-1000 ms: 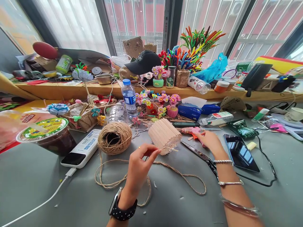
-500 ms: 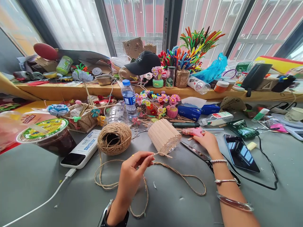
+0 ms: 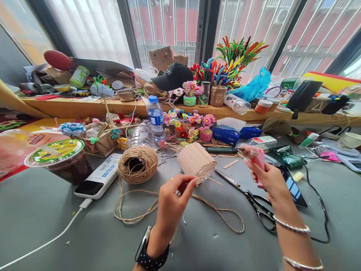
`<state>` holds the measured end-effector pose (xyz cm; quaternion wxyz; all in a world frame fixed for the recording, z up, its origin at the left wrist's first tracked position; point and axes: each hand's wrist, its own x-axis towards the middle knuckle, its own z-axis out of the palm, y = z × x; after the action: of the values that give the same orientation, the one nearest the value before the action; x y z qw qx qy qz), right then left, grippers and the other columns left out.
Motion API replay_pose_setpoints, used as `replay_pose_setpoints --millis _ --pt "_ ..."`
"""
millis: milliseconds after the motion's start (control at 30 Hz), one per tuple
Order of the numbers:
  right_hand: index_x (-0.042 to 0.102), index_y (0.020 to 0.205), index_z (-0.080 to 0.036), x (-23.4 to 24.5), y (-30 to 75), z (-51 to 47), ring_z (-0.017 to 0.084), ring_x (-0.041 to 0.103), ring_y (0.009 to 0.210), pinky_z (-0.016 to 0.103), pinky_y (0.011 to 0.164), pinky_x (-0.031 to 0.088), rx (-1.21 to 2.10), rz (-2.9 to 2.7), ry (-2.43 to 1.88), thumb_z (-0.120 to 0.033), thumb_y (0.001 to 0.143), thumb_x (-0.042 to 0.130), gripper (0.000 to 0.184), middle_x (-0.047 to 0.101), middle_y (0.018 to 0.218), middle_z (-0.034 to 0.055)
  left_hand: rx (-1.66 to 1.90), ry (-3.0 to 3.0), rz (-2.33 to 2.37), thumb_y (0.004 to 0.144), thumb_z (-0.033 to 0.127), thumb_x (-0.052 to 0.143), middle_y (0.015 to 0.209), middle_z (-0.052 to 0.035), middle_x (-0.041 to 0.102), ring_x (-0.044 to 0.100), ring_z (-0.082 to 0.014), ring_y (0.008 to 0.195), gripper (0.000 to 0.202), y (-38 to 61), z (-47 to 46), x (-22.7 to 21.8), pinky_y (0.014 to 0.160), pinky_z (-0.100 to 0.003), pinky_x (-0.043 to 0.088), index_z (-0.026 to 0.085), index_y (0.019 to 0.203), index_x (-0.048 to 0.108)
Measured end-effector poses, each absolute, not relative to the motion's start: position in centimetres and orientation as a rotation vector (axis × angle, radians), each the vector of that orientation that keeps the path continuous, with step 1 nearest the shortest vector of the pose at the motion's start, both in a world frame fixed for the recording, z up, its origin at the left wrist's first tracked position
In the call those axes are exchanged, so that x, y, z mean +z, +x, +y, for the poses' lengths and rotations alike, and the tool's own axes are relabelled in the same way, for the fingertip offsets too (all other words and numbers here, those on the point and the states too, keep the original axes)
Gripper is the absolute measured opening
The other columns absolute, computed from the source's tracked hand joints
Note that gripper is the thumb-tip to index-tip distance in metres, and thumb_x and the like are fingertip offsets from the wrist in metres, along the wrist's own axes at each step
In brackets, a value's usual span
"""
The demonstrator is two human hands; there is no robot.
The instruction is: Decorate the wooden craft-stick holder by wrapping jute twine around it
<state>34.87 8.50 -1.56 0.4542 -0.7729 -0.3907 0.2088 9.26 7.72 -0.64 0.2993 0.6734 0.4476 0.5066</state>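
My left hand (image 3: 172, 199) pinches the end of a jute twine strand (image 3: 220, 212) close to the lower rim of a jar clad in wooden craft sticks (image 3: 196, 160), which lies on its side on the grey table (image 3: 56, 210). The twine loops loosely over the table and runs back to a ball of twine (image 3: 137, 164). My right hand (image 3: 267, 178) is closed round a pink glue gun (image 3: 255, 158), lifted off the table with its nozzle pointing left toward the jar.
Black scissors (image 3: 251, 197) and a phone (image 3: 291, 186) lie under my right hand, with a black cable (image 3: 318, 203) beside them. A white power bank (image 3: 98, 177), a lidded cup (image 3: 60, 160), water bottles (image 3: 155, 116) and craft flowers (image 3: 191, 124) crowd the back.
My right hand has taken the pink glue gun off the table and raised it. My left hand has brought the twine end back up to the jar's rim.
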Motion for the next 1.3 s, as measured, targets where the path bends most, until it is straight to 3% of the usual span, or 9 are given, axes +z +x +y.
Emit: replay_pose_setpoints --millis 167,300,500,600,767,1067,1200,1300 --pt "0.066 0.075 -0.015 -0.3 32.9 7.1 0.007 0.047 0.046 0.018 0.036 0.034 1.208 -0.848 -1.237 -0.048 0.056 0.07 0.038 0.065 0.082 0.0068 1.289 1.6 1.153 0.078 0.026 0.057 0.062 -0.0003 0.066 0.055 -0.0083 0.042 0.013 11.3 8.1 -0.3 0.042 -0.017 0.044 0.016 0.075 0.066" --pt "0.065 0.075 -0.018 -0.6 31.5 6.9 0.015 0.062 0.066 0.02 0.047 0.045 1.343 -0.872 -1.066 -0.043 0.064 0.064 0.027 0.059 0.115 0.0096 1.229 1.497 1.146 0.077 0.028 0.058 0.063 -0.0005 0.067 0.056 -0.0086 0.04 0.014 12.8 8.6 -0.4 0.037 -0.017 0.041 0.016 0.076 0.065" --pt "0.059 0.075 -0.02 -1.2 30.4 6.9 0.024 0.06 0.098 0.025 0.062 0.053 1.421 -0.926 -0.971 -0.044 0.07 0.058 0.024 0.05 0.128 0.0064 1.145 1.484 1.131 0.077 0.029 0.057 0.061 -0.0014 0.068 0.057 -0.0093 0.037 0.016 14.1 9.0 -0.6 0.033 -0.017 0.039 0.016 0.074 0.065" --pt "0.059 0.074 -0.02 -1.3 30.2 7.0 0.025 0.058 0.102 0.027 0.067 0.053 1.394 -0.9 -1.0 -0.045 0.071 0.058 0.025 0.058 0.119 0.0078 1.106 1.476 1.122 0.077 0.029 0.057 0.061 -0.0017 0.068 0.057 -0.0094 0.038 0.016 14.3 9.0 -0.8 0.033 -0.017 0.038 0.016 0.074 0.065" --pt "0.064 0.074 -0.02 -1.4 30.2 7.2 0.023 0.063 0.091 0.024 0.064 0.053 1.372 -0.726 -0.957 -0.041 0.065 0.065 0.023 0.067 0.091 0.005 1.066 1.521 1.053 0.077 0.029 0.057 0.062 -0.002 0.067 0.052 -0.0079 0.037 0.017 14.0 9.0 -1.1 0.036 -0.018 0.039 0.016 0.076 0.066" --pt "0.067 0.075 -0.019 -0.8 30.6 7.1 0.019 0.064 0.083 0.02 0.055 0.05 1.179 -0.724 -1.118 -0.045 0.061 0.07 0.03 0.067 0.092 0.0055 1.101 1.626 1.063 0.079 0.029 0.056 0.061 -0.0021 0.062 0.05 -0.0098 0.051 0.019 12.9 9.0 -1.1 0.047 -0.019 0.038 0.014 0.076 0.067" --pt "0.067 0.077 -0.019 -1.2 30.3 7.1 0.014 0.059 0.064 0.019 0.044 0.041 1.097 -0.813 -1.194 -0.044 0.061 0.071 0.03 0.067 0.087 0.0055 1.177 1.68 1.076 0.08 0.03 0.056 0.064 -0.0015 0.058 0.047 -0.0094 0.053 0.019 12.6 8.9 -1.2 0.049 -0.019 0.037 0.014 0.073 0.064" --pt "0.065 0.079 -0.016 -1.4 30.3 6.9 0.011 0.048 0.049 0.021 0.039 0.034 0.896 -0.867 -1.339 -0.048 0.063 0.068 0.036 0.063 0.067 0.0039 1.287 1.773 1.104 0.081 0.027 0.055 0.065 -0.0007 0.056 0.044 -0.0078 0.051 0.017 12.5 8.7 -1.1 0.048 -0.019 0.036 0.015 0.073 0.063"
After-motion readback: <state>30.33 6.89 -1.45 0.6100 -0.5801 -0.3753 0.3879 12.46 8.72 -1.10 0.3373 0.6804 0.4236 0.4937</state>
